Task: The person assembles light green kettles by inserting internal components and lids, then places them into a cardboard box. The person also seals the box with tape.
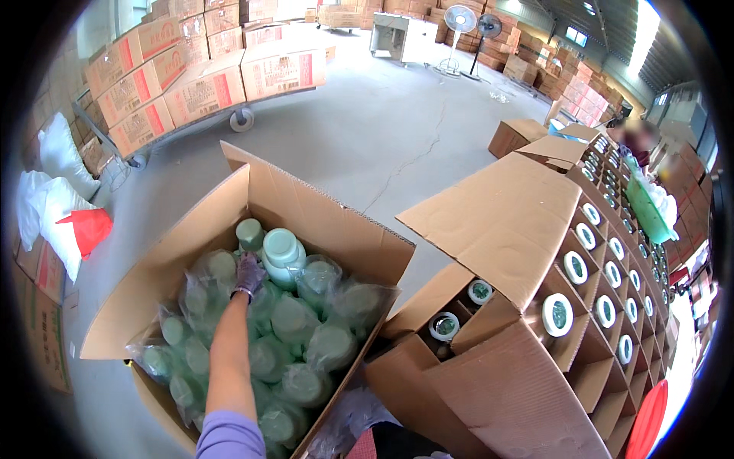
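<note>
One hand point(248, 277) of yours, the left, reaches into the open box point(321, 210), left of the frame's centre, beside a pale green jar point(250, 232); whether it grasps, I cannot tell. Bagged jars point(294, 318) lie around.

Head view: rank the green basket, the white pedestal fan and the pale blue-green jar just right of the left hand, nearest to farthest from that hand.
1. Pale blue-green jar: just right of the left hand, inside the open carton.
2. Green basket: far right.
3. White pedestal fan: top, across the floor.
</note>
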`<move>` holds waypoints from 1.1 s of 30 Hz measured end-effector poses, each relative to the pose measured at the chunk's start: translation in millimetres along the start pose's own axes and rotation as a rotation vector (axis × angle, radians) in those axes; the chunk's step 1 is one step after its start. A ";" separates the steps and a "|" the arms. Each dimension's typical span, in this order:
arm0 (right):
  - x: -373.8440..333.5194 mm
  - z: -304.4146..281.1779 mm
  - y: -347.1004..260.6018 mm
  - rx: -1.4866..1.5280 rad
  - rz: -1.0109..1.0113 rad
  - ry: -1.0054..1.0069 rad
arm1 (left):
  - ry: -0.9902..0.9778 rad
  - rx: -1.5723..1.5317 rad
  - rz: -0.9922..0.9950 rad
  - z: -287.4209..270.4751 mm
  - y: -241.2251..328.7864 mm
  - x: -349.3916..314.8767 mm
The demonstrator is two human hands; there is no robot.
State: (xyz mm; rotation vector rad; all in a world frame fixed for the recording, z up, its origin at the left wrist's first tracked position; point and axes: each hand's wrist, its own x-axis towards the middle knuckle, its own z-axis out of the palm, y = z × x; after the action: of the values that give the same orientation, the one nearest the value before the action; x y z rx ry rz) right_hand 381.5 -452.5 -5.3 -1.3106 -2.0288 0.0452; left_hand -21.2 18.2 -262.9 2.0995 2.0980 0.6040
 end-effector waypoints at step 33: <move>-137.6 -104.8 -98.3 0.844 0.414 0.253 | -1.452 -1.647 0.257 -255.5 360.9 -475.5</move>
State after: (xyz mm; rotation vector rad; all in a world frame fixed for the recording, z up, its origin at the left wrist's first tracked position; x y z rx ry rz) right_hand 396.8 -646.3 36.8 -1.0674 -1.2527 0.7915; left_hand 242.9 -511.4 4.2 0.9655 0.1523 0.3120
